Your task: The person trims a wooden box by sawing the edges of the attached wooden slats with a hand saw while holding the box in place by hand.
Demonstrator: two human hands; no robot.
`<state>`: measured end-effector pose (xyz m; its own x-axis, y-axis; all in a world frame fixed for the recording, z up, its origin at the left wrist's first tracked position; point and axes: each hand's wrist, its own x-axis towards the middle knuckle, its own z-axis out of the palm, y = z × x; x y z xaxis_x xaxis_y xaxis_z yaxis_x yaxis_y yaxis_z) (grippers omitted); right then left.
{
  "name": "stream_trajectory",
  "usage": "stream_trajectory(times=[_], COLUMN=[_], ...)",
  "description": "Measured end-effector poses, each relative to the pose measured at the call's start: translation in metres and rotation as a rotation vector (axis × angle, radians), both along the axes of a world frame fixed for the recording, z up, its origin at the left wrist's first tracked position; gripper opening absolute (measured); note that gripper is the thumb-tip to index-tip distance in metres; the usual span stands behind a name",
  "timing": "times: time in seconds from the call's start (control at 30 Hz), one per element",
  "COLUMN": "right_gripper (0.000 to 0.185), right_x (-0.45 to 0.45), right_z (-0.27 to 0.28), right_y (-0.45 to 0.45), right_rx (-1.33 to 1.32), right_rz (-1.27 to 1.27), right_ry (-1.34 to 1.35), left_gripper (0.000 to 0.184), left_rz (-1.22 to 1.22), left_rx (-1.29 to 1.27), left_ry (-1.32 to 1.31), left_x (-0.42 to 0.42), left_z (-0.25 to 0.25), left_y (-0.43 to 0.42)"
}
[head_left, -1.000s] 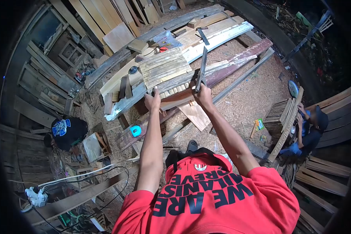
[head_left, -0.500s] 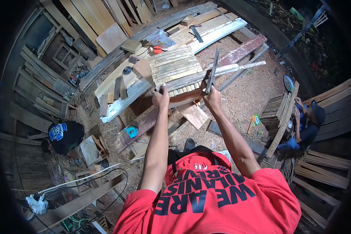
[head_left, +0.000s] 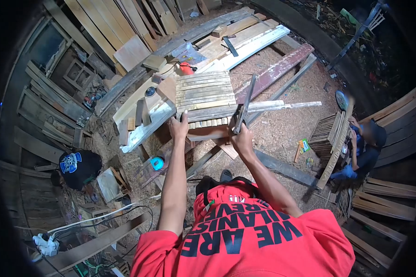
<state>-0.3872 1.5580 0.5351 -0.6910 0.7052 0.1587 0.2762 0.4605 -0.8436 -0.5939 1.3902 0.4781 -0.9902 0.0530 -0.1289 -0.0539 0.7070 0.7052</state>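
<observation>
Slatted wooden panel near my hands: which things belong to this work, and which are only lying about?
Likely in the job:
- slatted wooden panel
- long wooden strip
- long dark tool in right hand

Apparently lying about:
- turquoise tape measure
- plastic bag

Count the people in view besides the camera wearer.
2: a black-shirted person low at the far left, and a dark-capped person at the right, behind a long upright board. Others could be hidden in the dark edges.
</observation>
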Motion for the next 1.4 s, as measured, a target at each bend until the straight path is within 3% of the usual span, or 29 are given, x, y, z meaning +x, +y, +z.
stream_trajectory(times=[0.07, 0.2, 0.23, 0.33, 0.5, 0.57, 0.67, 0.83, 0.93, 1.07, 1.27, 1.4], right_gripper=[0.029, 0.044, 0.04, 0.036, 0.029, 0.03, 0.035, 0.037, 0.036, 0.042, 0.038, 0.037], right_x=[0.009, 0.023, 0.028, 0.042, 0.053, 0.065, 0.08, 0.092, 0.079, 0.041, 0.124, 0.09], right_z=[0.009, 0.0, -0.005, -0.014, 0.016, 0.025, 0.015, 0.018, 0.016, 0.003, -0.021, 0.004], right_y=[-0.007, -0.018, -0.019, -0.023, -0.046, -0.06, -0.079, -0.111, -0.097, -0.054, -0.106, -0.089], right_rx=[-0.006, -0.095, -0.06, -0.205, -0.142, -0.247, -0.36, -0.364, -0.448, -0.205, -0.209, -0.333], right_rz=[0.04, 0.049, 0.031, 0.016, -0.039, -0.05, -0.057, -0.127, -0.191, -0.273, -0.23, -0.305], right_ry=[-0.112, -0.06, -0.044, 0.003, 0.248, 0.204, 0.184, 0.146, 0.283, 0.206, 0.234, 0.227], left_gripper=[0.082, 0.077, 0.074, 0.072, 0.071, 0.07, 0.071, 0.071, 0.068, 0.068, 0.071, 0.07], left_rz=[-0.038, -0.052, -0.084, -0.174, -0.6, -0.712, -0.695, -0.679, -0.674, -0.667, -0.674, -0.667], left_rx=[0.015, -0.066, -0.041, -0.346, -0.149, -0.149, -0.247, -0.19, -0.162, -0.198, -0.221, -0.226], left_ry=[0.009, 0.015, 0.064, 0.484, 0.557, 0.477, 0.547, 0.579, 0.621, 0.626, 0.616, 0.626], left_x=[0.001, 0.009, 0.013, 0.026, 0.041, 0.044, 0.047, 0.047, 0.047, 0.047, 0.046, 0.048], left_z=[0.004, 0.015, 0.017, 0.017, 0.026, 0.025, 0.011, 0.008, 0.006, 0.008, 0.012, 0.016], left_y=[-0.013, -0.016, -0.014, 0.008, 0.069, 0.081, 0.085, 0.082, 0.081, 0.082, 0.085, 0.082])
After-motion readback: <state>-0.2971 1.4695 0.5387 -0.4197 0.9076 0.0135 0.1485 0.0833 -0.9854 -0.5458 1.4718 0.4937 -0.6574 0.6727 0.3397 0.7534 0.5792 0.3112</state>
